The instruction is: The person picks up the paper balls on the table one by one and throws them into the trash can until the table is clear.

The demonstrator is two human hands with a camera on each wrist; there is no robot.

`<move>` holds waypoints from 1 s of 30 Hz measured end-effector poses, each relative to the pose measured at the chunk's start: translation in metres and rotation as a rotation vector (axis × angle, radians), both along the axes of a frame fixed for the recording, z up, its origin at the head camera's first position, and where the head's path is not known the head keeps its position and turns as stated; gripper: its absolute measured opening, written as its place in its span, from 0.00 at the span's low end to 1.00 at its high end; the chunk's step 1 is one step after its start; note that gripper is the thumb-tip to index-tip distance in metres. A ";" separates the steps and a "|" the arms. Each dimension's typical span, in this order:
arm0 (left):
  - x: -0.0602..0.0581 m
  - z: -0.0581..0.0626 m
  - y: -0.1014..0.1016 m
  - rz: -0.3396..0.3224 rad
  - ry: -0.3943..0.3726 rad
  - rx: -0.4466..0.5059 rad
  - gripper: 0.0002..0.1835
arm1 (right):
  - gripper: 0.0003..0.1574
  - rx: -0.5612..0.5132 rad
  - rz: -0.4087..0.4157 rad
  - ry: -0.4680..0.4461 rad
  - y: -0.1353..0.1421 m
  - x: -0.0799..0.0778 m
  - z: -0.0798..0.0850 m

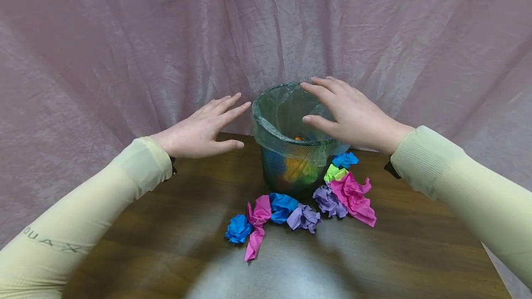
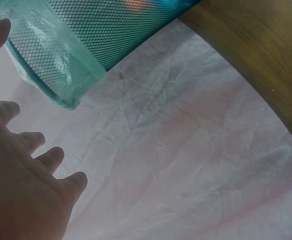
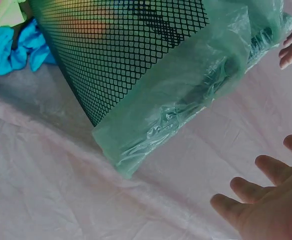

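A dark mesh wastebasket [image 1: 287, 165] stands on the table, lined with a thin green plastic bag [image 1: 272, 128] folded over its rim. Through the mesh show orange, yellow and blue colours, and a bit of orange is visible inside. To the left of the rim my left hand [image 1: 199, 128] is held in the air, fingers extended and thumb apart. My right hand [image 1: 353, 110] hovers at the rim's right side, overlapping it in the head view, its fingers spread. Neither hand holds anything. In the right wrist view the folded bag edge [image 3: 170, 110] hangs down over the mesh.
Several crumpled papers lie in front of the basket: blue [image 1: 238, 229], pink [image 1: 255, 225] and purple [image 1: 304, 218]. At its right are a larger pink paper [image 1: 355, 197], a light green one [image 1: 334, 173] and another blue one [image 1: 345, 159]. A pink curtain [image 1: 124, 50] hangs behind the wooden table [image 1: 166, 243].
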State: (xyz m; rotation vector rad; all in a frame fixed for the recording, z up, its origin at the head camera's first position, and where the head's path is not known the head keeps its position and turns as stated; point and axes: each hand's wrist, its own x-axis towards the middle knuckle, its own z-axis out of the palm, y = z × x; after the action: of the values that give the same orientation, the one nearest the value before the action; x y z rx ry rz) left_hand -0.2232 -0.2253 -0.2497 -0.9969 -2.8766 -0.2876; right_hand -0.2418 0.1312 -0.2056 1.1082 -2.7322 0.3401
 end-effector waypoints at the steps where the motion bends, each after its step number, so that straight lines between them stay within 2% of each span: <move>1: 0.000 -0.001 0.000 0.005 -0.005 -0.001 0.50 | 0.48 -0.001 0.010 0.013 0.001 0.002 0.000; 6: 0.004 -0.009 -0.003 0.016 -0.025 -0.018 0.50 | 0.47 -0.023 0.065 0.074 0.005 0.014 0.000; 9: 0.008 -0.016 -0.005 0.011 -0.029 -0.037 0.50 | 0.48 -0.050 0.134 0.128 0.005 0.025 -0.001; 15: 0.015 -0.035 -0.009 -0.006 -0.038 -0.056 0.49 | 0.42 -0.135 0.386 0.259 0.000 0.053 -0.011; 18: 0.019 -0.044 -0.011 -0.017 -0.049 -0.057 0.49 | 0.40 -0.150 0.497 0.281 -0.004 0.068 -0.019; 21: 0.024 -0.053 -0.012 -0.023 -0.071 -0.064 0.49 | 0.40 -0.123 0.561 0.277 -0.009 0.081 -0.030; 25: 0.031 -0.066 -0.012 -0.031 -0.094 -0.075 0.50 | 0.42 -0.060 0.592 0.249 -0.012 0.090 -0.050; 30: 0.045 -0.086 -0.008 -0.062 -0.123 -0.067 0.50 | 0.47 0.031 0.552 0.178 -0.012 0.094 -0.084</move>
State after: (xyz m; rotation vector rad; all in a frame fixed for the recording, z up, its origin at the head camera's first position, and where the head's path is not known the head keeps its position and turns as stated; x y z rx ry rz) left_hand -0.1784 -0.2333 -0.3352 -1.1189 -2.9873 -0.2677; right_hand -0.1479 0.1191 -0.2899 1.7975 -2.2463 0.2511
